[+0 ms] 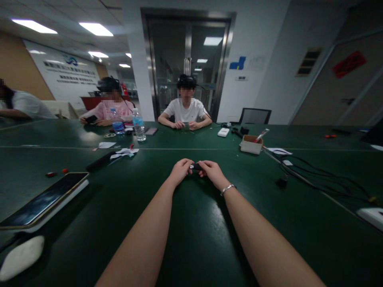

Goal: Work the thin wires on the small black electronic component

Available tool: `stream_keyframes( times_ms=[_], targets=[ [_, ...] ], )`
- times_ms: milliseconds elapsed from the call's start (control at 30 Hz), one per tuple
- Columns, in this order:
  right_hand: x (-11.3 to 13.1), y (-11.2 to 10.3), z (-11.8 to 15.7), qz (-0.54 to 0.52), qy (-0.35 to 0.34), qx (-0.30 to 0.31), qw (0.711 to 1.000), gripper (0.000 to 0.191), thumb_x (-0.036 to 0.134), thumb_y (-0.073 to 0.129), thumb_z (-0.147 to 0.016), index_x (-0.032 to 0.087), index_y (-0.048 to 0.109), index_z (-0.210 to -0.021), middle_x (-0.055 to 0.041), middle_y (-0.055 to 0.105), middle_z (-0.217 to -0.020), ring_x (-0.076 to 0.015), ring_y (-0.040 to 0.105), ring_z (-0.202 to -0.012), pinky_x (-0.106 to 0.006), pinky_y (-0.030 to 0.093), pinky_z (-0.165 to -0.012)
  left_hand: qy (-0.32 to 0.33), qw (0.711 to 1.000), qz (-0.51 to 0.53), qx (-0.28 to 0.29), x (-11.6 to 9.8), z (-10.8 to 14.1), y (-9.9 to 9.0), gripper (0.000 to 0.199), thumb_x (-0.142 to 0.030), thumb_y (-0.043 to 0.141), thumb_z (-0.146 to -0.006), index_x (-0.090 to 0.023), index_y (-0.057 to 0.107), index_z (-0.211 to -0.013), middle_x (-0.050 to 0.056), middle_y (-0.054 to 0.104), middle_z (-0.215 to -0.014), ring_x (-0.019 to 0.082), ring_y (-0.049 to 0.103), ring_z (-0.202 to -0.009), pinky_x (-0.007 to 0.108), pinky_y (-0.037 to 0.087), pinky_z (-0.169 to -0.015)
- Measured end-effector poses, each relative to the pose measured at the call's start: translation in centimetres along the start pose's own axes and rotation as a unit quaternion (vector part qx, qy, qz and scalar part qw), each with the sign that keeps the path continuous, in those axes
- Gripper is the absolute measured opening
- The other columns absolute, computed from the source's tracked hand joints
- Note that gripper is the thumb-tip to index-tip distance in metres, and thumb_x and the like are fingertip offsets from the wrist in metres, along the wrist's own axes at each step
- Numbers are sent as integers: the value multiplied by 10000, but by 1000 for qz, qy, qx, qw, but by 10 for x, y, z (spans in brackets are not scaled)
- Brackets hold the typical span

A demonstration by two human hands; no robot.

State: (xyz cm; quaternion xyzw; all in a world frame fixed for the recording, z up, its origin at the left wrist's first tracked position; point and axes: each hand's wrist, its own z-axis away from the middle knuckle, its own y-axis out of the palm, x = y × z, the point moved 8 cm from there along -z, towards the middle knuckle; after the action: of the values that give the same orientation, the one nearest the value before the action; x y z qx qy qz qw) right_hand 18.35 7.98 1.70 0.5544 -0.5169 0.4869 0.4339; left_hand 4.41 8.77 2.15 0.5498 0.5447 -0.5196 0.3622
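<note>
Both my hands meet over the middle of the green table (pixel 191 223), fingers bent. Between them is a small, dark, slim object (pixel 196 166) with a shiny silvery end on its left; its kind is too small to make out. My left hand (pixel 181 170) pinches the silvery end. On the black end, the fingers of my right hand (pixel 212 172) are closed. A silver bracelet (pixel 227 189) circles my right wrist. My fingers hide part of the object.
At left lie a phone (pixel 44 199) on a white box and a white mouse-shaped thing (pixel 22 257). Further off stand water bottles (pixel 139 126), a small box (pixel 251 145) with a pen-like item, and black cables (pixel 323 171) at right. Several people sit around the table.
</note>
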Motion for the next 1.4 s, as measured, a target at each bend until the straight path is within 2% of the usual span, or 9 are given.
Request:
stream_keyframes(
  times_ms=[267, 400, 500, 700, 800, 1000, 1133, 1300, 1400],
  targets=[
    [3, 1, 2, 0, -4, 6, 1000, 331, 425, 677, -735, 107, 669, -825, -17, 621, -616, -76, 546, -492, -179, 456, -458, 12, 1000, -18, 18, 0, 0, 2, 322, -423, 509, -809, -138, 633, -893, -13, 556, -586, 88, 467, -504, 209, 332, -480],
    [2, 0, 1, 0, -6, 3, 1000, 330, 423, 680, -735, 108, 667, -831, -20, 625, -621, -78, 552, -498, -184, 466, -470, 20, 1000, -19, 8, -1, 1, 1, 317, -430, 584, -768, -145, 623, -901, -5, 591, -643, 88, 489, -539, 207, 349, -507],
    [2, 1, 1, -4, -9, 1, 1000, 318, 416, 679, -738, 113, 666, -834, -19, 623, -624, -78, 552, -497, -185, 466, -465, 14, 1000, -23, 17, 0, 0, 2, 340, -460, 532, -801, -143, 623, -883, -13, 569, -583, 93, 476, -510, 214, 347, -499],
    [5, 2, 4, -22, -15, 6, 1000, 382, 314, 752, -669, 142, 649, -994, -12, 643, -693, -81, 574, -529, -196, 490, -482, 10, 999, -22, -28, 2, -1, -6, 264, -381, 540, -801, -145, 626, -883, 1, 581, -642, 96, 500, -558, 198, 351, -494],
    [6, 3, 4, -25, -16, 20, 999, 424, 255, 789, -611, 137, 648, -993, -1, 645, -687, -77, 573, -537, -190, 491, -497, 5, 1000, -5, -29, 0, 1, -6, 219, -311, 530, -798, -144, 626, -904, 7, 579, -674, 100, 520, -587, 189, 348, -479],
    [2, 3, 1, -25, 12, 19, 999, 331, 400, 733, -685, 104, 660, -814, -14, 625, -588, -66, 539, -469, -182, 460, -463, 13, 1000, 14, -15, -7, 4, -3, 200, -238, 563, -746, -144, 617, -915, 0, 576, -696, 91, 522, -604, 186, 350, -495],
    [4, 3, 1, -9, 5, 19, 1000, 369, 475, 698, -705, 112, 632, -708, -12, 609, -556, -59, 519, -442, -172, 433, -440, 9, 1000, 17, 0, -4, 3, -1, 259, -356, 511, -808, -136, 608, -907, -27, 515, -562, 77, 442, -486, 197, 319, -469],
    [4, 3, 1, -6, 4, 15, 1000, 343, 433, 705, -713, 111, 653, -819, -9, 615, -569, -68, 527, -454, -178, 446, -443, 18, 1000, 18, -8, -4, 2, -2, 243, -331, 557, -779, -141, 611, -920, -25, 523, -602, 78, 459, -517, 193, 322, -479],
    [4, 5, 2, -4, 9, 21, 1000, 317, 397, 696, -730, 114, 654, -869, -7, 618, -573, -72, 535, -458, -183, 452, -446, 8, 1000, 14, -7, -4, 2, -2, 262, -361, 516, -804, -145, 621, -908, -25, 514, -583, 81, 452, -506, 199, 320, -477]
  ],
)
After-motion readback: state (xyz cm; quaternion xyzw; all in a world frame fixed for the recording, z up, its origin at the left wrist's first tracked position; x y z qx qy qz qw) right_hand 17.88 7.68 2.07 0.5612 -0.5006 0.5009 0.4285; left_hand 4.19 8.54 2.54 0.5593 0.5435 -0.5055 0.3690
